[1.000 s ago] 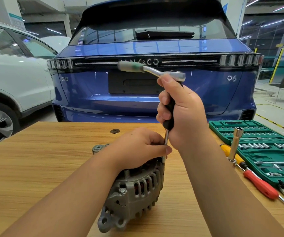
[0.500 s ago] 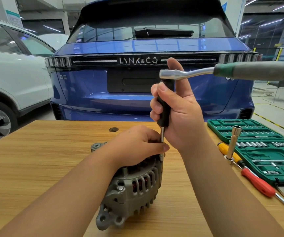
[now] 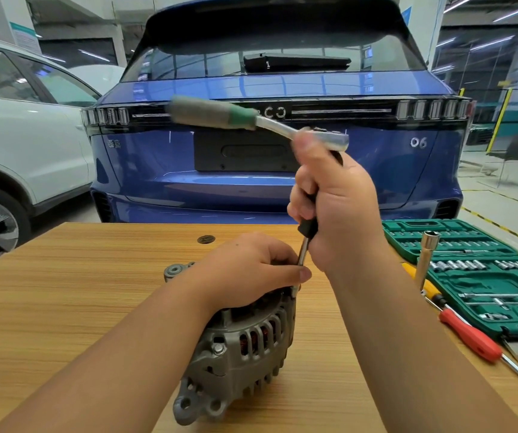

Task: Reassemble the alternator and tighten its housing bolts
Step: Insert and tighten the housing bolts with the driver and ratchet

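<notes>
While the alternator (image 3: 239,348) lies on its side on the wooden bench (image 3: 64,307), near the front middle of the head view, the left hand (image 3: 251,270) rests over its top, fingers (image 3: 285,260) curled down around the housing and thumb pinched against the thin metal shaft of the extension bar (image 3: 303,254). That bar stands nearly upright, its lower end meeting the upper right edge of the housing; the bolt under it is hidden by the hand. The right hand (image 3: 338,210) is clenched around the black grip of the bar higher up, thumb raised toward the head of the ratchet wrench (image 3: 251,120). The ratchet sits on top of the bar, its green and grey handle pointing left and slightly up, blurred. One housing bolt (image 3: 218,348) shows on the alternator's near face, and copper windings are visible through the vent slots. The pulley (image 3: 174,271) peeks out on the far left side of the alternator.

To the right on the bench, an open green socket case (image 3: 470,276) holds rows of sockets. Just beside its left edge, a long socket (image 3: 426,260) stands tilted, with a yellow-handled screwdriver (image 3: 423,282) and a red-handled screwdriver (image 3: 470,335) lying alongside. Beyond the bench stands a blue car (image 3: 267,170), rear toward the camera, with a white car (image 3: 26,145) to the left.
</notes>
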